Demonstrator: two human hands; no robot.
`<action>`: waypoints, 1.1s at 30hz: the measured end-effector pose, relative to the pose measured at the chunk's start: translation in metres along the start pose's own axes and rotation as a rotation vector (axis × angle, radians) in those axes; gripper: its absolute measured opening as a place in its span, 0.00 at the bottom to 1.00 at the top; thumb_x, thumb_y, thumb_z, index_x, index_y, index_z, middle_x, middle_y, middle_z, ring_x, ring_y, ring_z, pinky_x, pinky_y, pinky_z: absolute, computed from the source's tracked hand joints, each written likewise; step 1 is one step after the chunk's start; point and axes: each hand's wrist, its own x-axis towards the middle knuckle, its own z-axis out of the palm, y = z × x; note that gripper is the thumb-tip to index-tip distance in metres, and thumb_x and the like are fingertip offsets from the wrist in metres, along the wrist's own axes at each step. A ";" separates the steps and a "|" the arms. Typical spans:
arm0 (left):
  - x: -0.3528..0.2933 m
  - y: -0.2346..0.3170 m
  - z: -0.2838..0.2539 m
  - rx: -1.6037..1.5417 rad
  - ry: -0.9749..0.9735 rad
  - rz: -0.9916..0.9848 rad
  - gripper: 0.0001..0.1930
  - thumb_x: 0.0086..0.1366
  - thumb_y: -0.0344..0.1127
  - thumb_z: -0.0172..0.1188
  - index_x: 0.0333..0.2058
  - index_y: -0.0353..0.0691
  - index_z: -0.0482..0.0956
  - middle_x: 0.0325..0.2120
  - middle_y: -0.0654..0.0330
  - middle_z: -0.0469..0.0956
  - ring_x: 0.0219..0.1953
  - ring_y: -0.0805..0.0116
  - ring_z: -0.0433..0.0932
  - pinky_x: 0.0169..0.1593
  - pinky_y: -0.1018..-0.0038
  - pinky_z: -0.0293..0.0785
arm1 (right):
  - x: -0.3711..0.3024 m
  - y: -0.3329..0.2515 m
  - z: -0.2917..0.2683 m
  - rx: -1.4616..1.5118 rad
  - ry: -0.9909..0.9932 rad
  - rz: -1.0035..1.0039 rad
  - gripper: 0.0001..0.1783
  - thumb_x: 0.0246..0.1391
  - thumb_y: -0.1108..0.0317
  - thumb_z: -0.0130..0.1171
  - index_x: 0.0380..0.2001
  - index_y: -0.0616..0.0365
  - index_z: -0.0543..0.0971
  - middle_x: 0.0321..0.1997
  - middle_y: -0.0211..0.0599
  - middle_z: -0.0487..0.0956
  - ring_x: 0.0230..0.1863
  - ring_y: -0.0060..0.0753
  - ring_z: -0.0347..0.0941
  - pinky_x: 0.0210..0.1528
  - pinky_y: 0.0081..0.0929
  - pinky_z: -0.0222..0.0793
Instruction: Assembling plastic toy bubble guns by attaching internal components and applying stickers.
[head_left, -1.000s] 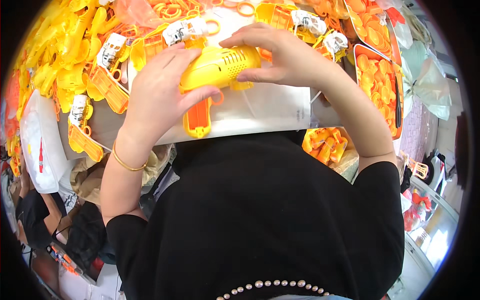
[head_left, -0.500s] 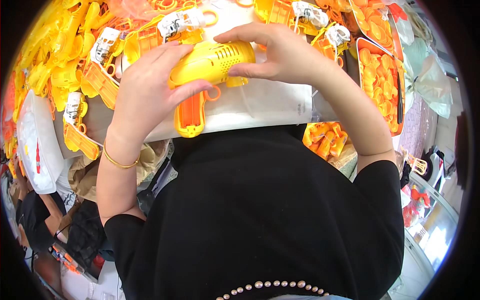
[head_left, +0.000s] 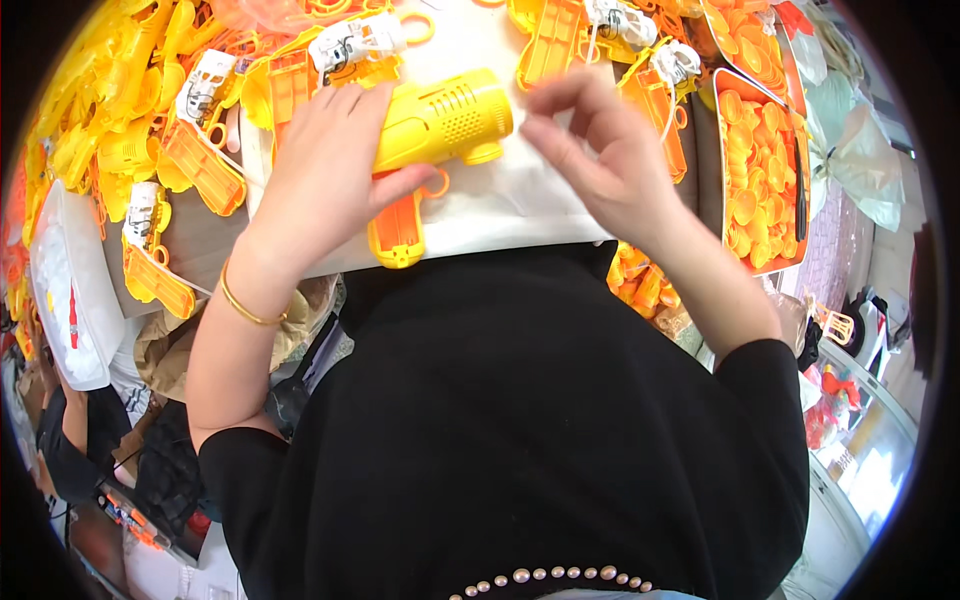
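Note:
My left hand [head_left: 335, 150] is wrapped round the rear of a yellow toy gun [head_left: 450, 118], thumb along its lower side. The gun lies sideways with its slotted, perforated barrel to the right. Below my thumb its orange grip [head_left: 398, 232] and ring-shaped trigger show; the rear of the body is hidden under my palm. My right hand [head_left: 605, 150] is just beyond the barrel's front end, apart from it. Its fingers are half bent and spread from the thumb, a little blurred, with nothing visible between them.
Half-built orange gun shells with white wired motor units [head_left: 355, 42] lie around the white work sheet [head_left: 510, 215]. At the right stands a box of round orange parts [head_left: 755, 190]. Yellow shells [head_left: 130, 90] are heaped at the far left, beside a white bin [head_left: 75, 300].
My right hand has let go of the barrel and drawn back to the right. The toy gun has shifted slightly right in my left hand, its barrel turned a little.

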 end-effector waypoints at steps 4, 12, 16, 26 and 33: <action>-0.009 0.008 -0.004 -0.070 0.093 -0.013 0.34 0.48 0.46 0.66 0.51 0.34 0.67 0.39 0.50 0.72 0.44 0.51 0.70 0.48 0.63 0.66 | -0.012 -0.006 0.011 0.525 -0.633 1.067 0.16 0.57 0.59 0.55 0.40 0.61 0.74 0.32 0.29 0.76 0.36 0.19 0.73 0.38 0.18 0.68; -0.034 0.016 -0.012 -0.899 0.227 -0.204 0.32 0.49 0.41 0.69 0.49 0.32 0.68 0.42 0.54 0.75 0.43 0.61 0.75 0.47 0.71 0.71 | 0.008 -0.018 0.010 0.087 -0.468 0.174 0.19 0.49 0.59 0.63 0.39 0.61 0.76 0.27 0.26 0.74 0.25 0.15 0.64 0.26 0.15 0.60; -0.041 0.003 0.000 -1.242 0.077 -0.332 0.35 0.49 0.44 0.69 0.49 0.27 0.67 0.44 0.55 0.74 0.45 0.67 0.74 0.49 0.72 0.70 | 0.026 -0.025 0.007 0.183 -0.386 0.174 0.21 0.46 0.59 0.64 0.39 0.62 0.75 0.28 0.27 0.73 0.26 0.18 0.64 0.25 0.16 0.59; -0.047 0.022 0.018 -1.319 0.564 -0.194 0.48 0.46 0.68 0.62 0.55 0.34 0.58 0.43 0.52 0.71 0.44 0.63 0.73 0.48 0.69 0.71 | 0.000 -0.026 -0.010 0.422 -0.656 0.199 0.31 0.42 0.63 0.70 0.49 0.62 0.72 0.42 0.39 0.79 0.44 0.30 0.75 0.47 0.25 0.68; -0.054 0.023 0.010 -1.330 0.467 -0.202 0.42 0.44 0.53 0.70 0.51 0.31 0.63 0.41 0.52 0.73 0.44 0.63 0.74 0.49 0.68 0.71 | -0.004 -0.020 -0.018 0.315 -0.693 0.274 0.29 0.44 0.62 0.67 0.50 0.61 0.72 0.43 0.39 0.78 0.44 0.33 0.76 0.43 0.26 0.70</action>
